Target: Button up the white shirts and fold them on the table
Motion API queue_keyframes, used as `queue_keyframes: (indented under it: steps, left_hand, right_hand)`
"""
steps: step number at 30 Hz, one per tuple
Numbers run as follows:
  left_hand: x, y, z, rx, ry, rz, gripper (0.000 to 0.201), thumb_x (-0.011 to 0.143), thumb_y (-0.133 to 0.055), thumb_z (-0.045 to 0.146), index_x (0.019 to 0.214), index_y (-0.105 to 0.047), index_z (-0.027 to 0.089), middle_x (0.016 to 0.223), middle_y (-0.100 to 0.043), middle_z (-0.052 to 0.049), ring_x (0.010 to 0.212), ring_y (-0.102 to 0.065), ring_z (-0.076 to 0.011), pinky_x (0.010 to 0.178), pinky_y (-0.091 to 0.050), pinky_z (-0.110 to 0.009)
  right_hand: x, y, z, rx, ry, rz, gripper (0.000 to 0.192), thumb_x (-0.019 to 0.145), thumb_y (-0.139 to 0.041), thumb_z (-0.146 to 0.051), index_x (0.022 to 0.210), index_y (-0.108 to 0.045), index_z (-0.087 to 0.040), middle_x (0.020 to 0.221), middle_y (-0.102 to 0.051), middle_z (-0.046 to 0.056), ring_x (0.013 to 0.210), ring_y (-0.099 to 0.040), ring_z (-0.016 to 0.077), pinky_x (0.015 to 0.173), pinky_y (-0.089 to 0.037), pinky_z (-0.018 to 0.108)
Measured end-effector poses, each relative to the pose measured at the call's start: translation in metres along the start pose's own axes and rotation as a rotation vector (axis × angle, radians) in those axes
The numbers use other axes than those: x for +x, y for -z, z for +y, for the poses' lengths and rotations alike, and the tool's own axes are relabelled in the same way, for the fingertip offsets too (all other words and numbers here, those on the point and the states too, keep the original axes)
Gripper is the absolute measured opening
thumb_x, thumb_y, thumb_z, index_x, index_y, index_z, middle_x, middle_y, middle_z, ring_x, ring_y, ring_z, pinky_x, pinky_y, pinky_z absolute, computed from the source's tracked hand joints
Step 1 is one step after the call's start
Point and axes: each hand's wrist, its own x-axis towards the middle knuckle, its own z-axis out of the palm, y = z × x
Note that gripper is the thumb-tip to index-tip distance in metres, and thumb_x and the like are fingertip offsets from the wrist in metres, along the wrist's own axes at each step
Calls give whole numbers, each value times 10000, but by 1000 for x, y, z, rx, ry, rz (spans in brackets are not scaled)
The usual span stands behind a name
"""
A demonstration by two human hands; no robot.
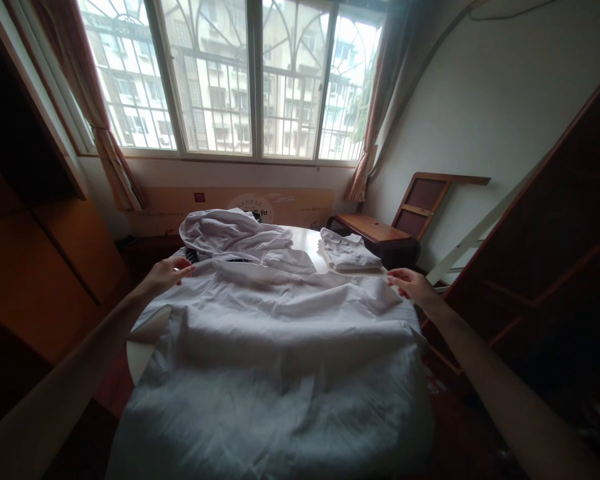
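Note:
A large white cloth is spread over a white table, its near part hanging down toward me; I cannot tell whether it is a garment or a sheet. At its far left corner my left hand is closed, thumb and fingers pinching the edge. My right hand pinches the far right corner in the same way. Beyond the cloth lies a loose heap of white clothing, with something dark and striped partly under it. To the right of that heap sits a folded stack of white clothes.
A wooden bench and an upright wooden frame stand at the back right. A pale ladder leans near a dark wooden panel. A long printed cardboard box lies under the window. An orange-brown cabinet is on the left.

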Motion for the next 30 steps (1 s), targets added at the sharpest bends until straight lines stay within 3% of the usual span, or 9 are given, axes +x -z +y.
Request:
queue_keyframes:
  steps: [3,6,12,14,16,19,22,26,30]
  left_hand:
    - [23,-26,10,152,-150,22,282,614,-694,293,854,-638,155,789,-654,-6,509,-482,-97,551,-377,-207]
    - [48,-47,9,189,-180,48,316,584,-696,280,875,-633,175,869,-660,-33,552,-510,-115,606,-390,-214]
    - [67,-65,-5,146,-47,-173,263,553,-700,332,760,-627,187,620,-593,15,429,-474,-124,521,-352,-230]
    - [65,-68,-7,171,-56,-181,162,576,-678,321,648,-608,195,513,-521,28,444,-463,-134,520,-323,-227]
    - [61,-71,-8,218,-119,-112,135,618,-638,304,570,-565,201,509,-490,17,498,-465,-146,531,-294,-228]
    - [56,-74,-6,293,-231,51,148,700,-564,287,588,-517,203,641,-523,-13,603,-476,-160,564,-269,-240]
    - [54,-74,0,333,-251,153,152,788,-472,282,661,-491,201,697,-524,-33,676,-493,-178,588,-263,-258]
    - [65,-71,16,398,-187,316,202,851,-395,328,796,-518,177,760,-577,-72,769,-539,-217,636,-323,-280]
    - [92,-70,31,343,-140,587,234,857,-407,298,917,-569,140,858,-643,-101,833,-587,-237,748,-408,-321]
  right_hand:
    - [18,-26,-15,-103,15,-8,341,632,-669,-294,948,-615,-177,787,-643,31,436,-442,69,422,-360,217]
    - [32,-50,-24,-173,-19,-104,323,653,-666,-215,965,-613,-151,850,-644,55,440,-460,66,420,-365,211]
    - [43,-80,-16,-234,-91,-290,175,642,-675,-191,800,-614,-146,576,-578,0,425,-448,82,392,-323,196]
    - [43,-86,-11,-215,-89,-300,95,633,-644,-145,715,-598,-152,523,-538,-22,410,-428,76,371,-296,189]
    - [42,-89,-9,-186,-91,-284,69,649,-582,-98,637,-557,-160,485,-492,-38,403,-414,68,370,-286,181]
    - [43,-92,-12,-138,-101,-218,150,693,-491,-63,594,-493,-176,464,-466,-38,421,-452,77,412,-345,183]
    - [49,-91,-22,-185,-64,-94,153,722,-459,-69,629,-494,-185,533,-546,-5,483,-535,111,483,-411,218]
    - [64,-88,-44,-211,84,142,92,755,-471,-143,723,-539,-196,655,-628,26,634,-614,160,615,-448,260]
    - [85,-92,-65,-171,303,436,126,761,-453,-187,808,-569,-168,717,-653,60,741,-621,204,734,-455,326]
